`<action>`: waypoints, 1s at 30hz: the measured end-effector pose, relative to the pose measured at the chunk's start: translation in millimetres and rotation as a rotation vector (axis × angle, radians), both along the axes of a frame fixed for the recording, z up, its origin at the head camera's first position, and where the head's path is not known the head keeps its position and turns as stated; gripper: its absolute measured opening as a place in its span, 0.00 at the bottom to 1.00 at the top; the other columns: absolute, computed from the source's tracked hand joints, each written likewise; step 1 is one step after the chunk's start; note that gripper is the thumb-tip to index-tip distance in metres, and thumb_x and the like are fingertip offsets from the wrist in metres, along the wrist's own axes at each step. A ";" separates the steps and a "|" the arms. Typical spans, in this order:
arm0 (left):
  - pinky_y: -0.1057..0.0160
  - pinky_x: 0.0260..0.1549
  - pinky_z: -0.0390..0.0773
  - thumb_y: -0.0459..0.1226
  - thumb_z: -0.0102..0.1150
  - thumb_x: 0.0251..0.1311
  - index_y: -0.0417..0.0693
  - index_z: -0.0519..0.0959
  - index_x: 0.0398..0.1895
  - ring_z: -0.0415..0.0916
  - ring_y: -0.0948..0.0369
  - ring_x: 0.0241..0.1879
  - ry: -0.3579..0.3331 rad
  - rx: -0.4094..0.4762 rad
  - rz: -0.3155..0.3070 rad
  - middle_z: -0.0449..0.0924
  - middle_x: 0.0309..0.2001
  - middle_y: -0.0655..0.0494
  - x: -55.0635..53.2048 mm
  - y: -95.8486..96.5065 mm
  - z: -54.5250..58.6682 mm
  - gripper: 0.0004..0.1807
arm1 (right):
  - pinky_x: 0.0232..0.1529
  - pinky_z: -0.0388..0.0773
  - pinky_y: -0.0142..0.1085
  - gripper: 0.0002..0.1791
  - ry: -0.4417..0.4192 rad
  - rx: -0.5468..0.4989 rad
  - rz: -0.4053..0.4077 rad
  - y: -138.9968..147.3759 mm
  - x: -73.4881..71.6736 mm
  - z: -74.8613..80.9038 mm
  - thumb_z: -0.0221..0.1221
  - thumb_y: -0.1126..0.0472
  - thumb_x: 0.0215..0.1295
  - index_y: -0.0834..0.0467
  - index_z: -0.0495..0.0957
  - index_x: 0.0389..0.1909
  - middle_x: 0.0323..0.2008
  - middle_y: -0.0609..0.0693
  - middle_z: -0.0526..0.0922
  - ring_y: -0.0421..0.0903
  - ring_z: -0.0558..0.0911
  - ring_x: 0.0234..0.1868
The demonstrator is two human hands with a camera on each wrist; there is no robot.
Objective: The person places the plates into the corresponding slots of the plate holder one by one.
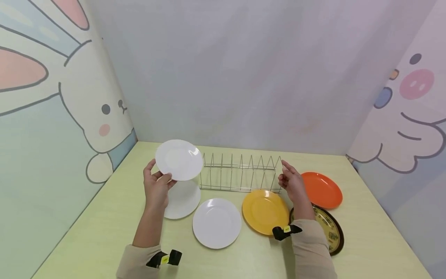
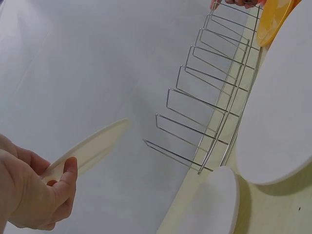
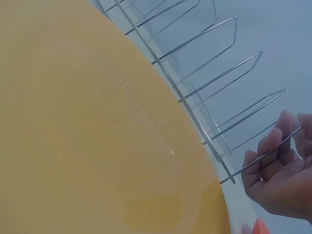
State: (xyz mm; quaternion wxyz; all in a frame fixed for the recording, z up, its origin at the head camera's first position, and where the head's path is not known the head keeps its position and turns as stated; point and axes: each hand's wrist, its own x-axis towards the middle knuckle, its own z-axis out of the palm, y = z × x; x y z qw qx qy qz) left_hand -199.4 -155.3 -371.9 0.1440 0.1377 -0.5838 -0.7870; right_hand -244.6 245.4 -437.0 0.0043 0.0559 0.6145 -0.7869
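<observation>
My left hand [image 1: 157, 190] pinches a white plate [image 1: 179, 159] at its near edge, thumb on the upper face and fingers beneath. The plate is raised above the table, left of a wire dish rack [image 1: 240, 190]. Seen from the left wrist, this plate [image 2: 97, 148] appears nearly edge-on, off to the side of the rack's end loop. At the rack's right end, my right hand [image 1: 292, 182] has its fingers curled round the last wire; the right wrist view shows that hand [image 3: 282, 170] gripping it. No plates stand in the rack's slots.
A second white plate [image 1: 182, 201] lies partly under the raised one, with another white plate [image 1: 216, 223] nearer the front. A yellow plate [image 1: 265, 212] sits before the rack. To the right are an orange plate [image 1: 322, 190] and a dark-rimmed patterned plate [image 1: 331, 228], partly behind the right forearm.
</observation>
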 end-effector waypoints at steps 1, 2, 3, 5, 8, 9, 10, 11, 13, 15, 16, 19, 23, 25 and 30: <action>0.60 0.38 0.79 0.18 0.44 0.58 0.55 0.50 0.70 0.75 0.53 0.42 0.004 0.002 -0.003 0.61 0.47 0.44 -0.8 1.2 -0.5 0.39 | 0.33 0.70 0.35 0.26 0.003 0.002 0.000 0.1 0.0 -0.1 0.43 0.56 0.74 0.52 0.55 0.71 0.24 0.48 0.73 0.43 0.71 0.26; 0.60 0.38 0.79 0.18 0.44 0.58 0.55 0.50 0.70 0.74 0.52 0.42 0.007 0.006 -0.005 0.61 0.46 0.44 -1.7 2.3 -1.0 0.39 | 0.33 0.70 0.35 0.26 0.003 0.003 0.002 0.3 0.1 -0.2 0.42 0.56 0.74 0.52 0.54 0.71 0.24 0.47 0.73 0.43 0.71 0.26; 0.60 0.38 0.79 0.18 0.44 0.58 0.55 0.50 0.70 0.74 0.52 0.42 0.008 0.007 -0.008 0.61 0.47 0.44 -2.5 3.5 -1.2 0.39 | 0.33 0.70 0.35 0.26 0.004 0.003 0.003 0.5 0.1 -0.3 0.42 0.56 0.74 0.53 0.54 0.71 0.24 0.48 0.73 0.43 0.71 0.25; 0.60 0.38 0.79 0.18 0.44 0.57 0.55 0.51 0.69 0.73 0.52 0.43 0.011 0.010 -0.011 0.60 0.47 0.44 -4.3 5.8 -1.6 0.39 | 0.33 0.70 0.35 0.27 0.007 0.007 0.005 1.2 0.2 -0.5 0.42 0.57 0.74 0.53 0.53 0.71 0.24 0.48 0.73 0.43 0.71 0.25; 0.60 0.37 0.79 0.18 0.44 0.56 0.55 0.51 0.69 0.72 0.51 0.43 0.019 0.009 -0.009 0.60 0.46 0.44 -7.6 9.7 -1.0 0.40 | 0.33 0.70 0.35 0.27 0.010 0.009 0.012 1.8 0.1 -0.3 0.42 0.56 0.74 0.53 0.53 0.71 0.24 0.48 0.73 0.43 0.71 0.25; 0.60 0.37 0.79 0.18 0.44 0.56 0.54 0.51 0.69 0.72 0.51 0.43 0.022 0.008 -0.007 0.60 0.46 0.44 -9.0 11.1 -0.8 0.40 | 0.33 0.70 0.35 0.27 0.010 0.011 0.013 1.7 0.0 -0.2 0.42 0.56 0.74 0.53 0.53 0.71 0.24 0.48 0.73 0.43 0.71 0.25; 0.60 0.37 0.79 0.18 0.44 0.55 0.54 0.51 0.69 0.72 0.52 0.43 0.025 0.006 -0.005 0.60 0.46 0.44 -10.4 12.7 -0.6 0.40 | 0.33 0.70 0.35 0.27 0.010 0.013 0.013 1.5 -0.1 0.0 0.42 0.57 0.74 0.53 0.53 0.71 0.24 0.48 0.73 0.43 0.71 0.25; 0.60 0.37 0.79 0.17 0.44 0.55 0.53 0.51 0.69 0.71 0.52 0.43 0.027 -0.001 -0.005 0.60 0.46 0.44 -11.6 14.3 -0.3 0.40 | 0.33 0.71 0.36 0.26 0.009 0.014 0.013 1.3 -0.3 0.1 0.41 0.57 0.74 0.53 0.53 0.71 0.25 0.49 0.72 0.43 0.71 0.26; 0.61 0.36 0.79 0.18 0.45 0.55 0.51 0.52 0.68 0.72 0.52 0.42 0.025 -0.018 -0.003 0.60 0.46 0.44 -14.4 17.1 -0.6 0.38 | 0.34 0.71 0.36 0.26 0.006 0.017 0.016 0.6 -0.5 0.3 0.41 0.57 0.75 0.53 0.53 0.71 0.25 0.49 0.72 0.44 0.71 0.26; 0.62 0.35 0.79 0.18 0.45 0.54 0.50 0.54 0.67 0.72 0.53 0.41 0.025 -0.029 -0.004 0.61 0.46 0.44 -17.6 19.3 -1.9 0.37 | 0.34 0.71 0.36 0.26 0.003 0.021 0.017 -0.2 -0.7 0.2 0.41 0.57 0.75 0.53 0.53 0.71 0.25 0.49 0.72 0.44 0.71 0.26; 0.62 0.35 0.79 0.18 0.45 0.54 0.50 0.54 0.67 0.72 0.53 0.40 0.026 -0.038 -0.006 0.61 0.46 0.44 -19.2 20.8 -2.1 0.37 | 0.34 0.70 0.36 0.26 0.003 0.022 0.016 -0.2 -0.7 0.4 0.41 0.57 0.75 0.53 0.53 0.71 0.24 0.49 0.72 0.44 0.71 0.26; 0.63 0.33 0.79 0.18 0.45 0.54 0.49 0.56 0.66 0.71 0.53 0.39 0.041 -0.049 -0.005 0.62 0.45 0.44 -24.6 24.3 -4.4 0.36 | 0.34 0.70 0.36 0.26 0.002 0.020 0.016 -0.1 -0.3 0.9 0.41 0.57 0.75 0.53 0.53 0.72 0.24 0.48 0.72 0.43 0.71 0.26; 0.62 0.32 0.78 0.18 0.46 0.53 0.49 0.58 0.66 0.71 0.53 0.38 0.065 -0.047 0.002 0.63 0.44 0.45 -31.0 29.7 -7.8 0.36 | 0.33 0.71 0.36 0.26 0.000 0.007 0.009 -0.2 0.8 1.5 0.41 0.57 0.74 0.52 0.54 0.71 0.24 0.49 0.72 0.43 0.71 0.25; 0.62 0.33 0.78 0.17 0.46 0.52 0.50 0.59 0.65 0.71 0.53 0.38 0.066 -0.048 0.006 0.63 0.44 0.45 -32.9 32.7 -9.6 0.36 | 0.33 0.70 0.36 0.25 -0.001 0.003 0.008 -0.4 1.3 1.6 0.41 0.57 0.74 0.52 0.55 0.71 0.23 0.49 0.72 0.43 0.71 0.25; 0.64 0.33 0.78 0.18 0.46 0.53 0.51 0.60 0.64 0.70 0.54 0.40 0.073 -0.055 0.011 0.64 0.43 0.45 -35.3 41.6 -11.8 0.35 | 0.33 0.71 0.36 0.26 0.009 0.004 0.005 -0.6 1.5 1.3 0.41 0.57 0.74 0.53 0.54 0.71 0.23 0.49 0.72 0.44 0.71 0.25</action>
